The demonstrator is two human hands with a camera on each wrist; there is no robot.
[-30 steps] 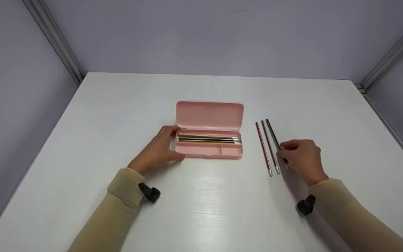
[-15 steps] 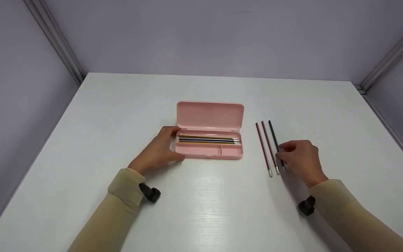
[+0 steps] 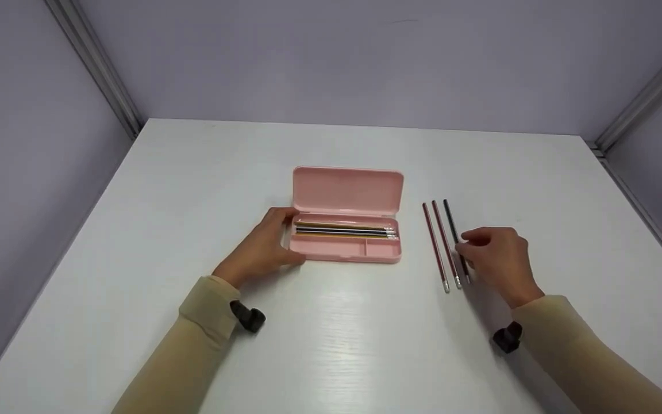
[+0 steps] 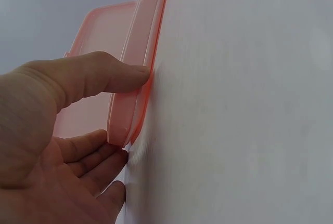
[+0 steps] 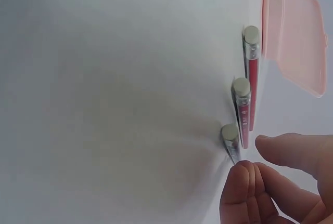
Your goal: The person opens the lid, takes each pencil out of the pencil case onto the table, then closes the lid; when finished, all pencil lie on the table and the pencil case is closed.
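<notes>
An open pink pencil case [image 3: 347, 190] lies mid-table, lid raised, with several pencils [image 3: 343, 230] in its tray. My left hand [image 3: 288, 236] grips the case's left end; in the left wrist view its thumb [image 4: 104, 76] lies along the case [image 4: 138, 63] edge with the fingers [image 4: 99, 156] curled round the corner. Right of the case lie two red pencils [image 3: 437, 247] and a dark pencil [image 3: 451, 221]. My right hand [image 3: 462, 247] pinches the dark pencil [image 5: 230, 141] near its eraser end, on the table beside the red pencils [image 5: 252, 73].
The white table [image 3: 331, 339] is walled in by lilac panels on three sides, with metal rails [image 3: 92, 63] in the corners. Its right edge runs close to the right wall. Black wrist cameras [image 3: 247, 317] sit under both beige sleeves.
The dark pencil's near end has swung left, closer to the red pencils, with my right hand on it. The left hand and case have stayed put.
</notes>
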